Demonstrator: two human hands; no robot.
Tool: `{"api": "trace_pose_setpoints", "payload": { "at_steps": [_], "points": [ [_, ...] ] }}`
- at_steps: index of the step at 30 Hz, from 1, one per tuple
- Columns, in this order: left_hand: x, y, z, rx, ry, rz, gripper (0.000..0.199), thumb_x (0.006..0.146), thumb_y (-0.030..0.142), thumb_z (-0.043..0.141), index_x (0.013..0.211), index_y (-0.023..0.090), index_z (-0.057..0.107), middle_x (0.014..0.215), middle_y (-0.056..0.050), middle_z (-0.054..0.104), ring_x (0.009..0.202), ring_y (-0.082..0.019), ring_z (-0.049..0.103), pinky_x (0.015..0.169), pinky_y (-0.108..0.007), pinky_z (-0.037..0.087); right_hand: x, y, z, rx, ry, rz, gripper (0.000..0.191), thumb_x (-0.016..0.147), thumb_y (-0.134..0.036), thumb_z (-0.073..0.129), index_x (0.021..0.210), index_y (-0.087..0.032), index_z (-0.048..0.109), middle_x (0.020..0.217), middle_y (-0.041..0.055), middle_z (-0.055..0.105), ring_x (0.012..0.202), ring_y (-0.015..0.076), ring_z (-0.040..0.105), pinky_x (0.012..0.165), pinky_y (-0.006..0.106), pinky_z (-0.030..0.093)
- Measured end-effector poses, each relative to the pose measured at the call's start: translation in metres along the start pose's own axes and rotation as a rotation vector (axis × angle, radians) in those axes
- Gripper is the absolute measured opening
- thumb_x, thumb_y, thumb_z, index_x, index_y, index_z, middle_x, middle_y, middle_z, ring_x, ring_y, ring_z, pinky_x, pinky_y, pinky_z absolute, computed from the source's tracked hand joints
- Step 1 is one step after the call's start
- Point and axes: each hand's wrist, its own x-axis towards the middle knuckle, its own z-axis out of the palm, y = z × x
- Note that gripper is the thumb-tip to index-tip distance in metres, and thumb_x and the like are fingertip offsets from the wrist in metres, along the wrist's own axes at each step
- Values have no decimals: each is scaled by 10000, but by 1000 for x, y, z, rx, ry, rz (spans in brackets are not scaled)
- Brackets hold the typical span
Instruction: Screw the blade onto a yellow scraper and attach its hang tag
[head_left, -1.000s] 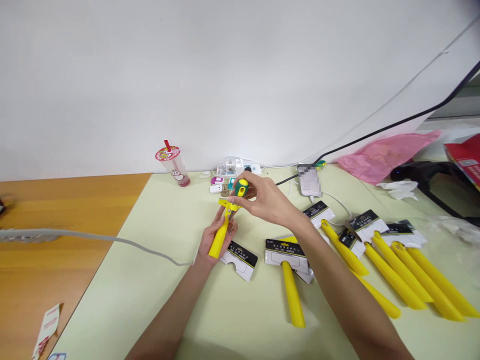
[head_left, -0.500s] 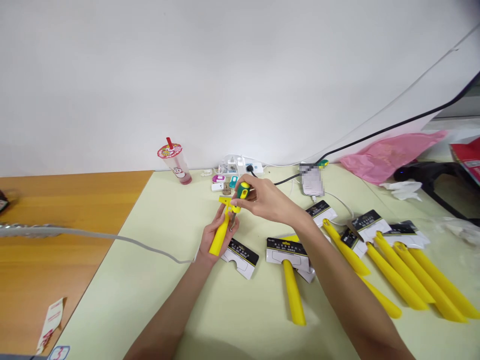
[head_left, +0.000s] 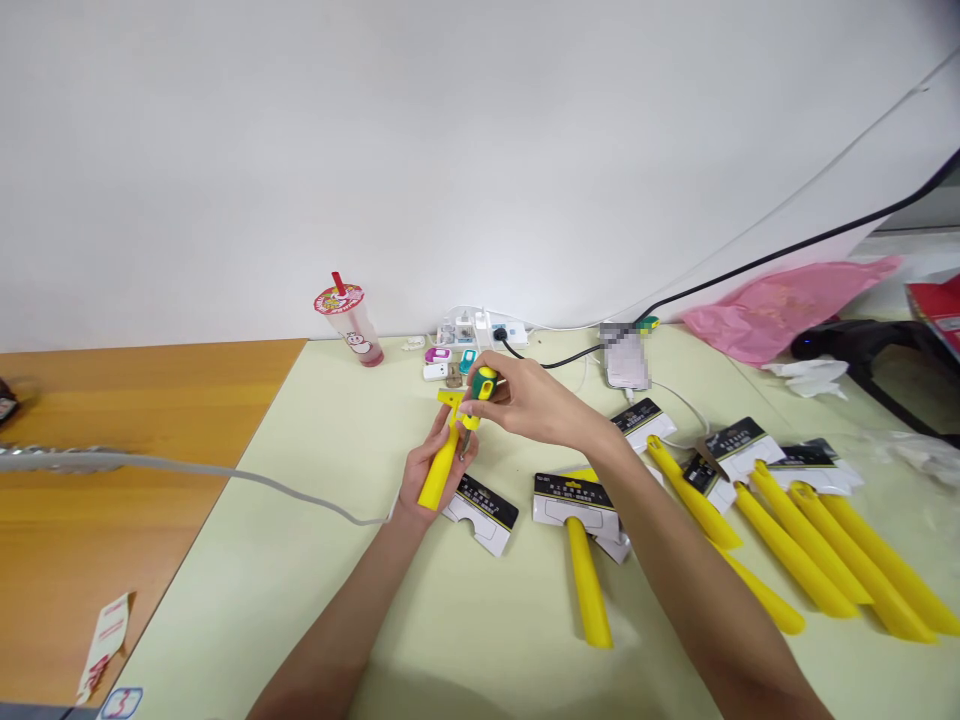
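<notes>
My left hand (head_left: 424,475) is closed around a yellow scraper (head_left: 439,475), its narrow T-shaped head pointing away from me. My right hand (head_left: 525,395) grips a screwdriver (head_left: 485,383) by its green and yellow handle, just right of the scraper's head. The screwdriver's metal shaft slants down to the fingertips of my left hand; whether its tip touches anything I cannot tell. Under and right of my left hand lies a black and white packaging card (head_left: 484,512). Beyond my right forearm's near side, another yellow scraper (head_left: 587,585) rests with a card over its head.
Several yellow scrapers (head_left: 795,550) with cards lie at the right. A drink cup (head_left: 356,330) with a red straw stands at the back, left of a power strip (head_left: 510,332) and small plastic items. A phone (head_left: 626,362) is on a cable. A grey cable (head_left: 292,490) crosses from the left.
</notes>
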Motion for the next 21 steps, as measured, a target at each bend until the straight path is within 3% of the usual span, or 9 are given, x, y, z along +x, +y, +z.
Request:
{"api": "trace_pose_setpoints", "payload": {
  "at_steps": [5,11,21],
  "points": [
    [2,0,-4,-18,24,-2,415,979,78,627,1368,214,671,1070,-48,779,938,-147,748,1048,-343,560,0,-2,2,18,-39,-6,201,936,-396,716,1025,-259,598,855,-13,720,658,165,632,594,292,441],
    [4,0,-7,14,17,13,471,979,72,625,1417,245,652,1329,-64,741,957,-137,750,1055,-345,573,0,-5,4,-40,-59,-14,193,932,-357,724,1059,-259,616,734,-48,674,621,161,599,599,292,416],
    [3,-1,-3,34,-4,38,568,979,85,631,1510,280,588,1320,-72,746,976,-151,758,1001,-328,601,1,-2,5,9,-77,-14,181,944,-347,710,1060,-267,597,830,-21,725,670,178,659,630,315,468]
  ]
}}
